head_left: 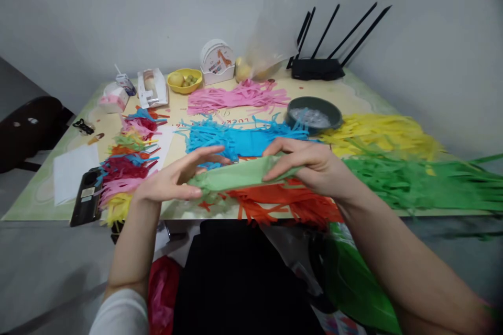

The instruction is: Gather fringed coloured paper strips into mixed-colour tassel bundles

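Note:
A folded light green tissue-paper strip point(236, 175) is held above the table's front edge. My right hand point(306, 165) pinches its right end between thumb and fingers. At the other end my left hand point(181, 172) is open, thumb and fingers spread apart around the strip's loose, blurred end. Orange-red fringed tissue point(267, 196) lies just beneath the strip. Behind it is blue fringed tissue point(251, 141), partly covered by my hands. Green fringed tissue point(424, 183) and yellow fringed tissue point(385, 133) lie to the right of my right hand.
A dark bowl point(314, 114) with clear contents stands behind the blue tissue, near pink fringed tissue point(236, 98). On the left lie a multicoloured tassel garland point(129, 162), a black phone point(87, 196) and white paper point(74, 172). A router point(318, 69) and yellow fruit bowl point(184, 81) stand at the back.

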Action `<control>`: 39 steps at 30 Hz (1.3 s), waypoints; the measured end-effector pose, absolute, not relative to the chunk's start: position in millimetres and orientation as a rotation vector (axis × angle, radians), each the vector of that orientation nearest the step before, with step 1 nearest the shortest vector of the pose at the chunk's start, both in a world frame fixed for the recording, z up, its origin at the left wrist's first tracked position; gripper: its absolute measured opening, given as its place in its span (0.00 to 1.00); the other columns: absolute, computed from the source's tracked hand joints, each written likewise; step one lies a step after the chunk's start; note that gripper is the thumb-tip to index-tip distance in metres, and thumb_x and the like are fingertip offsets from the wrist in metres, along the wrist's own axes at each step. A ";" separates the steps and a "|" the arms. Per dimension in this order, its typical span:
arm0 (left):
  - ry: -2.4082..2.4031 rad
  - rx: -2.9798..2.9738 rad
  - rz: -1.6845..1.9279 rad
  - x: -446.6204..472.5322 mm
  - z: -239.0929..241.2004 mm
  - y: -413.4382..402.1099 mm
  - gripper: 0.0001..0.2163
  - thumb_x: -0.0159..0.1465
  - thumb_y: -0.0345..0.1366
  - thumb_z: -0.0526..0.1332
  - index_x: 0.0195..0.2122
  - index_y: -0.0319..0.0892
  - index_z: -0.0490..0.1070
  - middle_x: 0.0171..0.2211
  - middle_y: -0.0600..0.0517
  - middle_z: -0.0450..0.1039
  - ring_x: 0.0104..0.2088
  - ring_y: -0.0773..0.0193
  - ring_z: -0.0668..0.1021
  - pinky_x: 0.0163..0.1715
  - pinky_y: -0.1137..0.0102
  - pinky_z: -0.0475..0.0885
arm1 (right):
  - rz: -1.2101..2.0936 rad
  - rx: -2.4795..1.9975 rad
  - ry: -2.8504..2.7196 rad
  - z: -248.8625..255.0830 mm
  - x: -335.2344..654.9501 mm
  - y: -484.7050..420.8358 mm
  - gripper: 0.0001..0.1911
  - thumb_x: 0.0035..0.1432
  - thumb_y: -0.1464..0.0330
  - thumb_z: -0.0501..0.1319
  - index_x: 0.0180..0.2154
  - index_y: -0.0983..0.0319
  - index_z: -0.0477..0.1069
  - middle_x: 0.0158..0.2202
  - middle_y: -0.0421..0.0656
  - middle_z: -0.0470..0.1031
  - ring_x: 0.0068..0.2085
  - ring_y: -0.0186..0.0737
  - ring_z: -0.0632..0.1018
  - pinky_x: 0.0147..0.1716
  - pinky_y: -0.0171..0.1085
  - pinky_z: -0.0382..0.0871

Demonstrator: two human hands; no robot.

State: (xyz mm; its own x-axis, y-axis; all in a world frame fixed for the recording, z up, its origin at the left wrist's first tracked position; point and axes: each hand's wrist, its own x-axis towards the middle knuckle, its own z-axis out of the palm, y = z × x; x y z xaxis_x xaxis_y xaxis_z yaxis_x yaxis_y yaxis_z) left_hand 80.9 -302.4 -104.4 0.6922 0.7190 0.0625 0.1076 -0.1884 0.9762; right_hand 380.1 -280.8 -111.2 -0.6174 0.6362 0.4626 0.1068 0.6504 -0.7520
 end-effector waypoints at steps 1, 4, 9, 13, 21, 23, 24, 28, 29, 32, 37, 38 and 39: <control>0.693 1.642 0.605 85.2 -103.1 -300.5 0.34 0.60 0.50 0.64 0.66 0.46 0.59 0.56 0.40 0.70 0.47 0.55 0.76 0.41 0.68 0.71 | 0.861 -0.552 -2.152 -110.4 379.6 -281.6 0.20 0.54 0.80 0.54 0.31 0.58 0.82 0.38 0.44 0.76 0.37 0.36 0.78 0.38 0.35 0.72; 0.832 1.616 0.450 101.2 -100.5 -295.7 0.26 0.61 0.52 0.62 0.53 0.39 0.72 0.35 0.48 0.76 0.29 0.67 0.73 0.28 0.75 0.65 | 0.737 -0.513 -2.251 -108.4 377.9 -284.4 0.21 0.54 0.82 0.52 0.32 0.58 0.81 0.39 0.44 0.76 0.39 0.36 0.78 0.39 0.34 0.72; 1.003 1.808 0.331 112.2 -95.6 -298.6 0.15 0.62 0.45 0.62 0.29 0.36 0.75 0.21 0.56 0.66 0.22 0.72 0.65 0.23 0.76 0.59 | 0.679 -0.488 -2.462 -97.8 387.7 -288.1 0.24 0.57 0.81 0.50 0.38 0.56 0.81 0.46 0.45 0.75 0.47 0.36 0.77 0.45 0.35 0.71; 1.094 2.039 0.366 114.6 -92.6 -307.6 0.12 0.64 0.41 0.60 0.30 0.38 0.75 0.27 0.53 0.74 0.28 0.68 0.72 0.31 0.75 0.64 | 0.911 -0.618 -2.629 -83.2 397.8 -286.4 0.26 0.59 0.67 0.62 0.60 0.53 0.69 0.59 0.45 0.71 0.57 0.45 0.73 0.53 0.40 0.69; 1.226 2.077 0.439 122.8 -95.3 -318.7 0.09 0.65 0.39 0.59 0.30 0.40 0.71 0.24 0.56 0.70 0.25 0.68 0.70 0.27 0.75 0.61 | 1.024 -1.037 -2.287 -107.8 366.3 -290.7 0.09 0.59 0.63 0.62 0.30 0.60 0.75 0.28 0.39 0.78 0.30 0.36 0.76 0.29 0.32 0.65; 1.272 2.015 0.538 121.0 -99.3 -318.0 0.11 0.64 0.42 0.60 0.29 0.40 0.70 0.24 0.56 0.70 0.27 0.68 0.70 0.28 0.75 0.62 | 1.012 -1.081 -2.171 -113.3 364.1 -293.6 0.10 0.59 0.63 0.62 0.30 0.61 0.73 0.28 0.39 0.77 0.30 0.36 0.75 0.29 0.32 0.64; 1.286 1.991 0.582 120.1 -101.7 -317.2 0.12 0.63 0.43 0.61 0.28 0.40 0.70 0.25 0.56 0.70 0.28 0.67 0.71 0.29 0.75 0.62 | 1.018 -1.095 -2.112 -115.0 364.4 -294.8 0.09 0.59 0.62 0.61 0.31 0.61 0.73 0.28 0.39 0.77 0.31 0.37 0.76 0.29 0.32 0.64; 1.298 1.915 0.663 116.6 -111.5 -314.0 0.15 0.63 0.46 0.61 0.27 0.39 0.71 0.24 0.55 0.70 0.27 0.68 0.70 0.27 0.75 0.62 | 1.037 -1.095 -2.050 -117.2 369.7 -297.0 0.08 0.58 0.63 0.63 0.33 0.60 0.73 0.29 0.40 0.77 0.32 0.38 0.76 0.30 0.33 0.65; 1.291 1.895 0.667 115.1 -113.4 -313.6 0.15 0.63 0.46 0.61 0.28 0.39 0.72 0.24 0.55 0.70 0.25 0.68 0.70 0.26 0.75 0.62 | 1.019 -1.094 -2.059 -117.5 371.2 -297.1 0.07 0.57 0.63 0.63 0.33 0.60 0.74 0.30 0.40 0.77 0.32 0.38 0.76 0.31 0.33 0.65; 1.290 1.854 0.687 108.2 -115.8 -313.8 0.15 0.63 0.45 0.61 0.29 0.38 0.77 0.24 0.53 0.74 0.25 0.67 0.72 0.26 0.74 0.65 | 0.945 -1.120 -2.065 -119.3 374.4 -297.1 0.07 0.57 0.64 0.63 0.32 0.60 0.74 0.30 0.40 0.77 0.31 0.37 0.75 0.31 0.33 0.65; 1.236 1.912 0.658 105.7 -106.3 -313.7 0.12 0.60 0.44 0.65 0.40 0.42 0.79 0.42 0.48 0.81 0.42 0.58 0.79 0.42 0.70 0.71 | 0.869 -1.132 -2.110 -120.8 372.6 -297.0 0.06 0.58 0.65 0.62 0.31 0.60 0.74 0.29 0.41 0.78 0.30 0.37 0.75 0.29 0.33 0.63; 1.205 1.919 0.633 109.0 -104.2 -313.0 0.14 0.60 0.44 0.66 0.43 0.43 0.79 0.45 0.48 0.80 0.44 0.57 0.79 0.43 0.70 0.71 | 0.870 -1.116 -2.129 -120.0 371.8 -297.0 0.06 0.58 0.65 0.62 0.31 0.60 0.74 0.29 0.40 0.78 0.29 0.37 0.75 0.29 0.33 0.63; 1.180 1.917 0.600 113.1 -102.8 -312.0 0.14 0.60 0.44 0.66 0.43 0.43 0.78 0.44 0.49 0.80 0.43 0.58 0.79 0.42 0.70 0.71 | 0.874 -1.100 -2.147 -118.8 371.1 -297.1 0.06 0.58 0.65 0.61 0.31 0.60 0.74 0.29 0.40 0.78 0.29 0.37 0.75 0.29 0.33 0.63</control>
State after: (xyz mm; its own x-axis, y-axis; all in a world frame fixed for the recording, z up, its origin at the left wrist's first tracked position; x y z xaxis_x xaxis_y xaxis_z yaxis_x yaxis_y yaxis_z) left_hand 113.1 -312.0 -102.8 0.4546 0.8907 -0.0100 0.5168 -0.2545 0.8174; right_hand 371.1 -297.1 -118.8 -0.5008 0.8452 0.1867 0.4743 0.4484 -0.7576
